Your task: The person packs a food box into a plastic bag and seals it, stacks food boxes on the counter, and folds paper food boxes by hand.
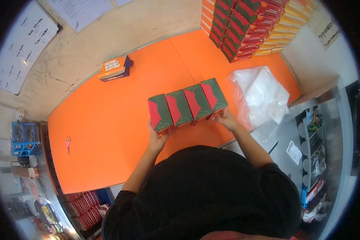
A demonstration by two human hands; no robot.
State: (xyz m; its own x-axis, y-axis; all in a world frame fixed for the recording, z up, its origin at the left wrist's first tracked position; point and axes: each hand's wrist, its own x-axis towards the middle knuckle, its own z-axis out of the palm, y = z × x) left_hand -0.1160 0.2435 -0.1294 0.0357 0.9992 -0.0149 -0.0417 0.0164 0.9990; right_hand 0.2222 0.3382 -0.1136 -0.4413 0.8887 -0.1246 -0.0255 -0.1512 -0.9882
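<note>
Several red and dark green boxes [181, 106] stand side by side in a row on the orange table [104, 136]. At the left end of the row, my left hand [157, 137] is pressed against the lower side of the end box. My right hand [227, 120] grips the right end box low on its near side. Both hands hold the row between them, with fingertips partly hidden by the boxes.
An orange and purple box [115, 69] lies at the back. Pink-handled scissors [68, 145] rest at the left. Stacked red, green and yellow boxes [248, 28] stand back right. Clear plastic bags [260, 96] lie right of the row. A pen [273, 147] is on the grey surface.
</note>
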